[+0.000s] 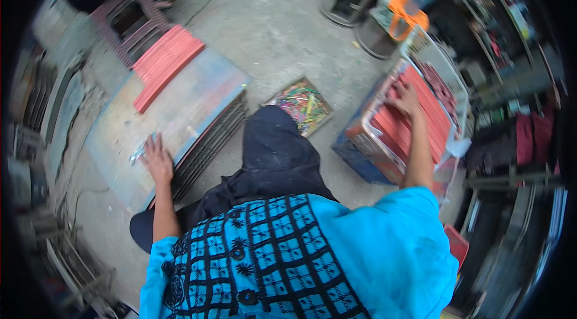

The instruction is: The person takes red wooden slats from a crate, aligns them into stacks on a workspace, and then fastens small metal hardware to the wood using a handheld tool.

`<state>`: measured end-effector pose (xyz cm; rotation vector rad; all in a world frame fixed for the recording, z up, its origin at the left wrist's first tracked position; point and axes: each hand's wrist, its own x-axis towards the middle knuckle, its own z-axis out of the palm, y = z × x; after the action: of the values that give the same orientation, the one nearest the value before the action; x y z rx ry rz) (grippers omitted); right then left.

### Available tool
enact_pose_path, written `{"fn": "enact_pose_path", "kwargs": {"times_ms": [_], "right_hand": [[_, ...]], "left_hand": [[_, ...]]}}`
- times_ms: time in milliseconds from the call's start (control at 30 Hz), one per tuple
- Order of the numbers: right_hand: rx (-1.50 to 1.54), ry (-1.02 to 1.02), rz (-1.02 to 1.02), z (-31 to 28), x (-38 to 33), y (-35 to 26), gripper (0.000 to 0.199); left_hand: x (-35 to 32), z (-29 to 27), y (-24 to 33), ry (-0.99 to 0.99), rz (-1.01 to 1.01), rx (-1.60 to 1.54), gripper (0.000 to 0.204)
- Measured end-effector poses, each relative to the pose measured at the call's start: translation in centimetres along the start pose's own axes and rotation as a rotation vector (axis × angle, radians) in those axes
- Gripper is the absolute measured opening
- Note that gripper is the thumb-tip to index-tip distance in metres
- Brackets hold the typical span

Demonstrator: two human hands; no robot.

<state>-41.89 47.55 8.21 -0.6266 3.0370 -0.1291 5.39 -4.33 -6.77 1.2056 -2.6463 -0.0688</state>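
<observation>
Two hands are spread open: the right hand (406,98) is pressed onto red strips (415,117) under its fingertips, the left hand (157,159) flat on a board (180,108).

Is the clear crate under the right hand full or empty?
Nearly full: the clear crate holds rows of red strips up to its rim, under the right hand.

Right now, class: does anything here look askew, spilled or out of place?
Mildly: the stack of red strips on the low work table has fanned sideways, overhanging its far edge. Those under the right hand lie tidy in the crate.
</observation>
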Motion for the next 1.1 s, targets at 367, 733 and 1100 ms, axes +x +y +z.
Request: {"fn": "enact_pose_path", "kwargs": {"times_ms": [367,733,1100], "right_hand": [[0.074,-0.271,0.000,-1.8,-2.0,2.6,0.123],[0.221,-0.238,-0.018,-2.4,-5.5,3.1,0.123],[0.204,-0.244,-0.004,-2.9,-7.5,3.6,0.123]], "left_hand": [[-0.1,-2.2,1.6,0.037,-0.040,-0.117,0.049],[-0.2,-2.0,1.6,0.038,-0.071,-0.107,0.048],[-0.3,-2.2,1.2,0.031,-0.104,-0.090,0.048]]}}
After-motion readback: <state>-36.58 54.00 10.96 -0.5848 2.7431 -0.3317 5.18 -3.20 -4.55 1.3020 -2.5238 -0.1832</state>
